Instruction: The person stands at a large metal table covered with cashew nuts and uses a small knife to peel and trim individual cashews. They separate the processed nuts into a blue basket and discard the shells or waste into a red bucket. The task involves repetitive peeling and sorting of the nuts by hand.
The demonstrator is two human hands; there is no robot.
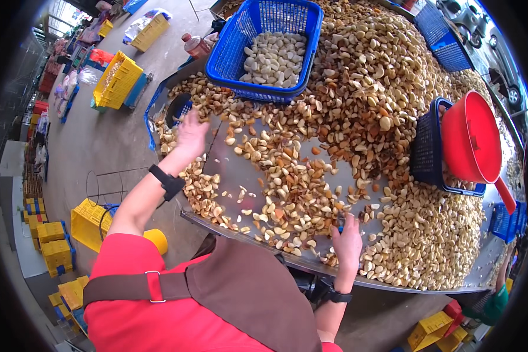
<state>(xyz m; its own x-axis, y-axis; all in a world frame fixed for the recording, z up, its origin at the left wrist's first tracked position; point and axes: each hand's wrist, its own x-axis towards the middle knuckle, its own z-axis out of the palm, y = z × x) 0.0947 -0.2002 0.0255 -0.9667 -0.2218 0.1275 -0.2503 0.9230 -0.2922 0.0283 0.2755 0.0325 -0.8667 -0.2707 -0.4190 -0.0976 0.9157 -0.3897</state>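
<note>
My left hand (192,134), fingers apart and a little blurred, is over the table's left edge beside a dark blue basket (179,110). I see nothing held in it. My right hand (348,242) is low at the table's front edge, its fingers among loose pieces. Something small and bluish shows at its fingertips, too unclear to name. Between the hands lies a spread of cream and brown clove-shaped pieces (290,193), apparently garlic cloves, on the metal table (233,171). Paler pieces (275,59) fill part of a blue plastic basket (222,53) at the far side.
A tall heap (378,75) rises behind, and a paler pile (427,237) lies at right. A red plastic scoop (473,136) rests on a dark blue basket (427,145). Yellow crates (119,81) stand on the floor at left. Another person's green sleeve (496,306) shows at lower right.
</note>
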